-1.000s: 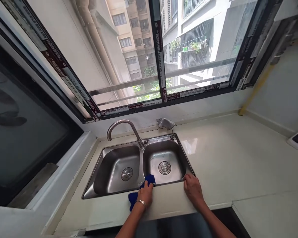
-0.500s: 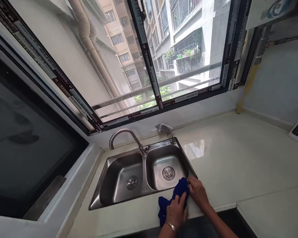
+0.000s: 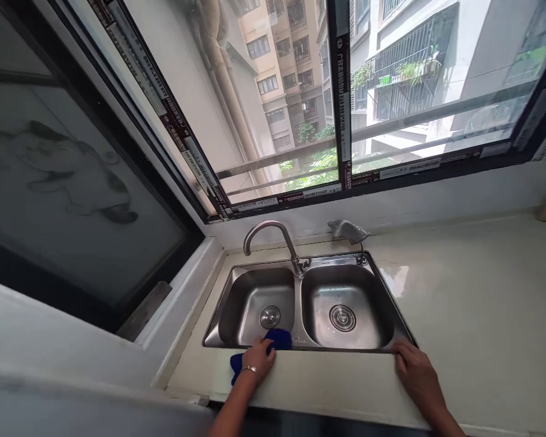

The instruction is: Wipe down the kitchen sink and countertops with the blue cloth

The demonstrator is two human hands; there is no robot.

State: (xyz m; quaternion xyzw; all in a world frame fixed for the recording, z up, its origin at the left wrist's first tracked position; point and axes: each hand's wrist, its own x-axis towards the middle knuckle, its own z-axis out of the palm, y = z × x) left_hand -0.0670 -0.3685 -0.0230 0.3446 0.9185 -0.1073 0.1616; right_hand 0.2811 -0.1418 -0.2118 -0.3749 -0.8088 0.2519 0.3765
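My left hand [image 3: 258, 357] is closed on a dark blue cloth [image 3: 279, 339], pressing it over the front rim of the sink's left basin. Part of the cloth sticks out on the other side of the hand, over the counter. A bracelet circles the left wrist. At the front right corner of the stainless steel double sink [image 3: 299, 309] rests my right hand [image 3: 416, 371], its fingers loosely bent against the rim. I see nothing in it.
A curved faucet [image 3: 273, 223] rises behind the divider between the two basins. Silvery wrapping [image 3: 348, 231] covers something at the back right rim. The pale countertop [image 3: 473, 315] runs to the right. A window [image 3: 346, 152] and a dark-framed panel [image 3: 64, 164] stand behind and left.
My left hand has carried the blue cloth leftward along the sink's front edge, from the right basin to the left one. My right hand has come apart from the cloth. The view has shifted.
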